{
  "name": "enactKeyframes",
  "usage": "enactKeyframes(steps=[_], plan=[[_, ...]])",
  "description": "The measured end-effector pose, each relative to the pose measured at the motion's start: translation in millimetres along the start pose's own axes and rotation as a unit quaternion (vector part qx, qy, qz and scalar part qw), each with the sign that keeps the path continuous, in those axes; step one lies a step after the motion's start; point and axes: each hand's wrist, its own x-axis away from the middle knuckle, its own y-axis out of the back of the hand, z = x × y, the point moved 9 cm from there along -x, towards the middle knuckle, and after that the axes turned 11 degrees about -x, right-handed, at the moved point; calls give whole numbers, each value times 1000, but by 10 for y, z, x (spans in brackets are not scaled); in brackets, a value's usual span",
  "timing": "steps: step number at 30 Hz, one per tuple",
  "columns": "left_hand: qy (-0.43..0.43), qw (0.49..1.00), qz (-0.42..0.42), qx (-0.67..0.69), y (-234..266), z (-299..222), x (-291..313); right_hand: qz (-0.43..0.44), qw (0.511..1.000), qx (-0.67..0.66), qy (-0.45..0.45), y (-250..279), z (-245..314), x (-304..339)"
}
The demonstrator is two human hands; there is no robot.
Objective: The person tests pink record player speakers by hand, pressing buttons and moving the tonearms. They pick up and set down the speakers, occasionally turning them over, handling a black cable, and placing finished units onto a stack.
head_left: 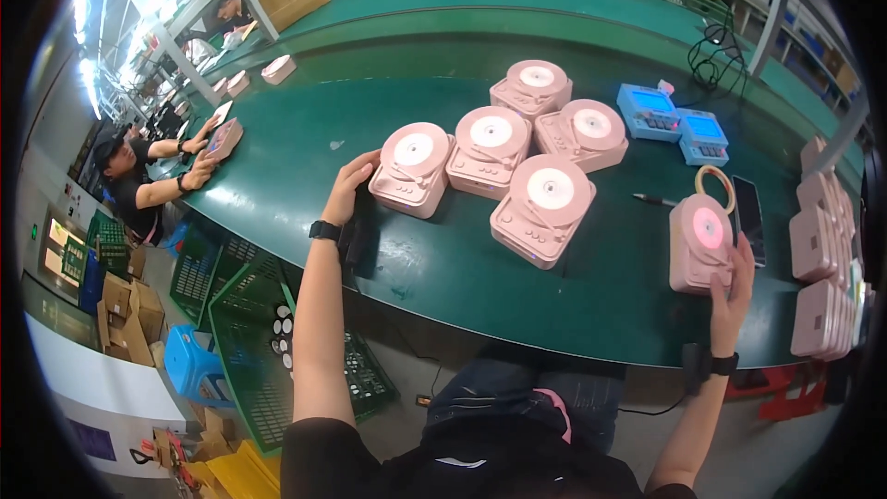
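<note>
Toward the right of the green bench, a pink record-player-shaped device (695, 263) has its disc lit pink. My right hand (733, 300) grips its near right corner, thumb on the top and fingers along the side. My left hand (346, 192) rests with stretched fingers against the left side of another pink record-player-shaped device (404, 187); the fingertips are partly hidden. That one stands leftmost in a cluster of several alike, with white disc centres, among them a near one (536, 222) and a far one (531, 92).
Two blue devices with lit screens (650, 111) stand behind a pen (654, 200), a tape roll (710, 172) and a phone (750, 222). Pink housings (813, 319) are stacked far right. A co-worker (139, 176) handles a pink device at left. Green crates (245, 360) stand below the bench.
</note>
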Motion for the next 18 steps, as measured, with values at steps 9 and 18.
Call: enactKeyframes(steps=[9, 18], plan=[[-2, 1000, 1, 13, 72, 57, -2, 121, 976, 118, 140, -217, 334, -8], [5, 1000, -13, 2, 66, 3, 17, 128, 978, 125, 110, -305, 367, -4]])
